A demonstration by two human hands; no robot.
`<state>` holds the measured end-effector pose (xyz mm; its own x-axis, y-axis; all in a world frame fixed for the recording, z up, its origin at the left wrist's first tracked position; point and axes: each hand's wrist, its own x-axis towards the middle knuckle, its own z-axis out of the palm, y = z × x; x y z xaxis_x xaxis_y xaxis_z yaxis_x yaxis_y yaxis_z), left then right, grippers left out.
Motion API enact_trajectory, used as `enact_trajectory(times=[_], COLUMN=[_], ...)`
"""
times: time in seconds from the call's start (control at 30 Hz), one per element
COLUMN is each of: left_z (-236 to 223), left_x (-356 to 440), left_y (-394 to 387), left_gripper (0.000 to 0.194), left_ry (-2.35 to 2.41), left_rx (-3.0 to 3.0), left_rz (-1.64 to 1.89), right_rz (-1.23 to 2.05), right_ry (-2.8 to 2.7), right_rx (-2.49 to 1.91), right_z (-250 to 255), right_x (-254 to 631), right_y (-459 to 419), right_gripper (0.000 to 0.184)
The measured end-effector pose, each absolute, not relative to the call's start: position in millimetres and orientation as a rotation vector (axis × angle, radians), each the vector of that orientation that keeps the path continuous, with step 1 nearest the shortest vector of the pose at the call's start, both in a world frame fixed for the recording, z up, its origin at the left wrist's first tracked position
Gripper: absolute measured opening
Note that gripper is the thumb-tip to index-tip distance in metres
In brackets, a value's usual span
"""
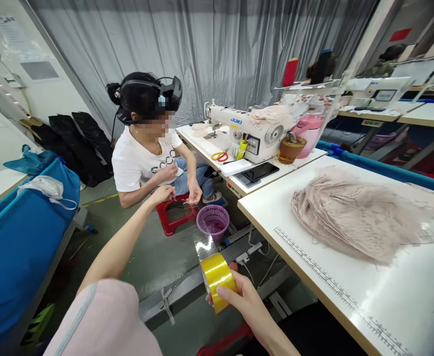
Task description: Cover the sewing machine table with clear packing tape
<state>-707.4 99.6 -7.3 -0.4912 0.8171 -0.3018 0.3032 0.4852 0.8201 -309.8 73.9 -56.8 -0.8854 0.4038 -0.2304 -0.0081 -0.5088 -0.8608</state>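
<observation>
My right hand [239, 294] is wrapped around a roll of yellow-looking clear packing tape [218, 279], low in the middle of the head view. A transparent tape strip [204, 245] runs from the roll away toward my outstretched left hand [164, 193]. The left fingers are pinched at the far end of that strip, though the clear film is hard to trace there. Close to my left hand, a co-worker's hand [194, 192] is also at the strip's far end; whether it grips the film is unclear.
A seated co-worker [142, 163] in a white shirt is ahead, by a red stool [169, 230] and a purple basket [213, 221]. A sewing machine [246, 131] stands on its table. Pink lace fabric [354, 215] lies on the white table [268, 220] at right. A blue cloth bin [24, 252] is left.
</observation>
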Motion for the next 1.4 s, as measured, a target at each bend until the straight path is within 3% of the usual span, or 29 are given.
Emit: enact_trajectory(times=[0.2,0.37,0.53,0.9,1.03,1.13,1.27,1.4], left_z=[-68,-105,-93,-86,-82,-80,-81,-82], left_x=[-568,-478,-472,-467,-476,-475,-462,-451], left_y=[-17,-46,-33,-29,-17,-9,-7,-12], left_gripper=[0.064,0.074,0.073,0.059,0.066,0.073,0.065,0.074], left_ry=[1.712,1.459,1.633,1.471,1.486,1.533,1.616,1.569], left_rx=[0.733,0.355,0.386,0.286,0.389,0.496,0.552,0.47], left_rz=[0.997,1.423,1.545,1.643,1.707,1.643,1.492,1.421], right_rz=[2.427,2.352,2.3,2.27,2.231,2.229,2.249,2.304], right_ry=[-1.398,-1.409,-1.496,-1.494,-1.479,-1.482,-1.497,-1.497], right_rx=[-0.579,-0.606,-0.6,-0.535,-0.559,-0.592,-0.666,-0.744], right_z=[-76,-85,-90,-86,-79,-80,-86,-88], right_x=[-320,-328,-332,-346,-364,-369,-360,-351], right_y=[75,72,71,81,94,99,99,95], right_gripper=[0.046,0.042,0.039,0.049,0.049,0.051,0.051,0.052])
